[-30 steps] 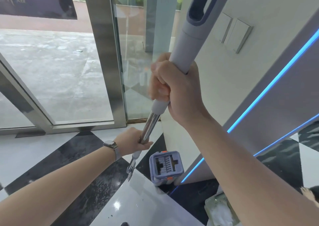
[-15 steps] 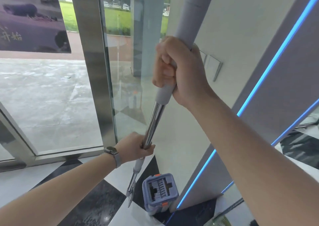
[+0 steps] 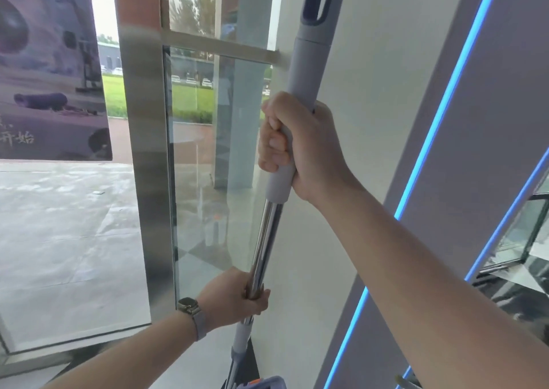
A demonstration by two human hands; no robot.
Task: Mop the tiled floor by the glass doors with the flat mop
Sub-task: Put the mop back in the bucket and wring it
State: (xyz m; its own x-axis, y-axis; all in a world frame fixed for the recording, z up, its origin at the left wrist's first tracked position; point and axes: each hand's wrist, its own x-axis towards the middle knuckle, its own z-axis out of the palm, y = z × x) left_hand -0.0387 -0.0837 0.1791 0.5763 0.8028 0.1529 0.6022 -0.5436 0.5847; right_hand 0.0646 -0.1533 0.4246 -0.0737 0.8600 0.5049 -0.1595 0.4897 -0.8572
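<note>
The flat mop stands nearly upright in front of me, with a grey plastic grip (image 3: pixel 309 65) on top and a shiny steel pole (image 3: pixel 264 240) below. My right hand (image 3: pixel 300 148) is shut around the lower part of the grey grip. My left hand (image 3: pixel 234 296), with a watch on its wrist, is shut around the steel pole lower down. The mop head is out of view below the frame. Only a dark wedge of tiled floor (image 3: pixel 248 365) shows at the bottom.
The glass door (image 3: pixel 208 163) and its steel frame (image 3: pixel 145 157) stand just behind the pole. A white wall (image 3: pixel 371 91) with blue light strips (image 3: pixel 430 139) rises on the right. The top edge of the grey mop bucket (image 3: pixel 264 384) peeks in at the bottom.
The view has tilted upward, so the floor and the bucket have slid almost out of frame. Both hands keep their grip on the mop pole, now held more upright.
</note>
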